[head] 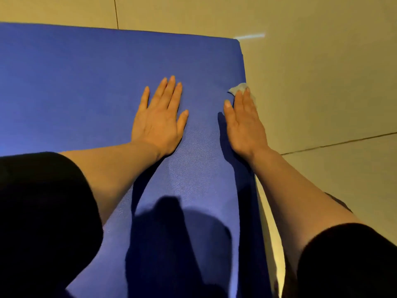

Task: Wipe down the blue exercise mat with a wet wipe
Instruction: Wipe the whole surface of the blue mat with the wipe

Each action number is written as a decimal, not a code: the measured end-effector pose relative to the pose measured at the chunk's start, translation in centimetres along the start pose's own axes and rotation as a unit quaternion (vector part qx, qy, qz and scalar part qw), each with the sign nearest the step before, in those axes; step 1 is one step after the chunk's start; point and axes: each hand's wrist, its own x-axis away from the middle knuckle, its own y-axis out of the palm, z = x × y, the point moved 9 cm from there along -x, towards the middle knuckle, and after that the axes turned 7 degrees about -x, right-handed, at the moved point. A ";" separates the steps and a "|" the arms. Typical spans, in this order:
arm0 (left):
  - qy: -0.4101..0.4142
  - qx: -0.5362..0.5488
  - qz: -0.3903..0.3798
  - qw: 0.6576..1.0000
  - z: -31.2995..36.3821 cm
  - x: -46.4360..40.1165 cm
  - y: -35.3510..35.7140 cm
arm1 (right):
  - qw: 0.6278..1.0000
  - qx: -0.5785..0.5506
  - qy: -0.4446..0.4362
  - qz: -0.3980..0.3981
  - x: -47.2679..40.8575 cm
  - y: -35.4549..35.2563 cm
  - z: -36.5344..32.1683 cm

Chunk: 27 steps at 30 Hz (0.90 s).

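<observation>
The blue exercise mat [86, 82] lies flat on the floor and fills the left and middle of the view. My left hand [160, 117] rests flat on it, palm down with fingers straight and spread. My right hand [243, 123] lies flat at the mat's right edge, fingers straight, pressing a pale wet wipe [238, 88] onto the mat. Only the wipe's far end shows past my fingertips; the rest is hidden under the hand.
Beige tiled floor [322, 82] surrounds the mat at the back and right, with dark grout lines. The mat's far right corner [237, 40] is near the top. My shadow falls on the near part of the mat. Both arms wear black short sleeves.
</observation>
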 end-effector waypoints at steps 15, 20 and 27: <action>-0.005 0.037 0.034 0.999 0.3 -0.9 0.2 | 0.995 0.086 -0.026 -0.043 -14.4 -1.0 -3.4; -0.005 0.040 0.072 0.997 0.0 -0.8 -0.2 | 0.980 0.186 -0.051 -0.042 -17.5 2.2 -6.8; -0.013 0.050 0.095 0.994 -0.4 -1.4 -0.6 | 0.996 0.072 -0.050 0.022 -16.5 -0.6 -5.8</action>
